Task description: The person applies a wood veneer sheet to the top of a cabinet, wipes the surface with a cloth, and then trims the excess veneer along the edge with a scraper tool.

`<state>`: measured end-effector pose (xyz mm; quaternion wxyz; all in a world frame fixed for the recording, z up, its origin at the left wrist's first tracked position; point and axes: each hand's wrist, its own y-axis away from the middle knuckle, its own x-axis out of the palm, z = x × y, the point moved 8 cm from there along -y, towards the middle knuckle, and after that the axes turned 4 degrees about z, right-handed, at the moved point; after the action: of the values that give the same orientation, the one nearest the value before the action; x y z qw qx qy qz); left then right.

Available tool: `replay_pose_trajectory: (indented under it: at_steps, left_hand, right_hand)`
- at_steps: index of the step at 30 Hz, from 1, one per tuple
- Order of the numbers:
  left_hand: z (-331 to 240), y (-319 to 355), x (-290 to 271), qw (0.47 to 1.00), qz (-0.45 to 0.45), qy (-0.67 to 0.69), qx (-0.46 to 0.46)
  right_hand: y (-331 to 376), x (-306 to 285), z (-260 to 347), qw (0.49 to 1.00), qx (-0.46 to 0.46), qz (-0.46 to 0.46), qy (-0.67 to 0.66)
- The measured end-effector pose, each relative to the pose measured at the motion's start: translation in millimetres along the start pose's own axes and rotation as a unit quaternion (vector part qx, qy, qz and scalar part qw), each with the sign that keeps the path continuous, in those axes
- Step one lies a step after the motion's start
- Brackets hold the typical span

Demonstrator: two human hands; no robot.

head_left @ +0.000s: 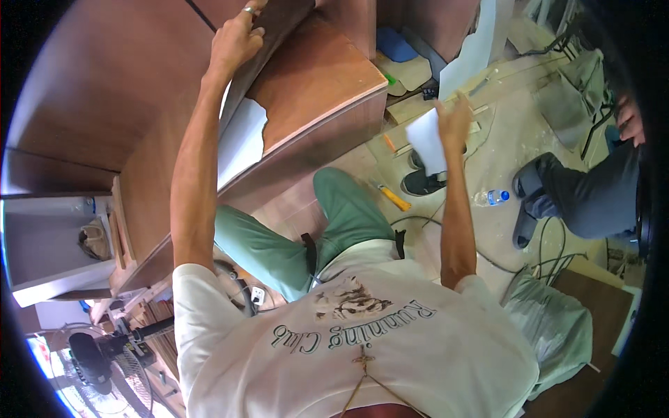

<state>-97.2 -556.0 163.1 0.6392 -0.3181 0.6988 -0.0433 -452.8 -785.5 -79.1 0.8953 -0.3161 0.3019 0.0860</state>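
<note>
My left hand (240, 40) is raised at the far left, its fingers closed over the edge of a dark brown sheet (273, 43) that stands tilted above a reddish-brown wooden platform (317, 76). Below that sheet, a white piece with a ragged edge (242, 139) lies on the platform. My right hand (454, 125) is out over the floor on the right, slightly blurred. Beside its fingers hangs a white scrap of sheet (426, 143), which it appears to grip; the exact contact is smeared. A dark shoe (421, 183) is partly hidden behind the scrap.
A yellow utility knife (391, 196) and a water bottle (492, 198) lie on the floor. Another person's legs (592, 191) are at the right. Cables (488, 263) cross the floor near a pale sack (550, 324). A fan (97, 362) stands at the lower left.
</note>
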Motion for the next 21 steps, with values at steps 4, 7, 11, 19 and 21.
replay_pose_trajectory:
  at_steps: [4, 7, 11, 19, 21]
  left_hand:
    - [15.7, -1.5, 8.0, 1.000, 0.009, 0.009, -0.018]
    - [13.4, -3.5, 4.2, 0.999, 0.010, 0.012, -0.028]
    - [21.2, -4.3, -2.1, 0.999, 0.013, -0.009, -0.044]
    - [6.9, 4.0, -15.8, 0.999, 0.024, 0.017, -0.043]
    - [3.6, 0.1, -18.0, 0.998, 0.041, 0.024, -0.049]
  right_hand:
    - [14.5, 133.5, 174.9, 0.877, -0.099, 0.144, -0.448]
    - [41.7, 230.9, 284.8, 0.909, -0.130, 0.354, -0.177]
    - [68.1, 269.9, 349.9, 0.941, -0.235, 0.235, -0.069]
    - [76.8, 346.6, 356.1, 0.664, 0.065, 0.674, -0.318]
    - [84.6, 349.7, 343.3, 0.636, 0.155, 0.681, -0.328]
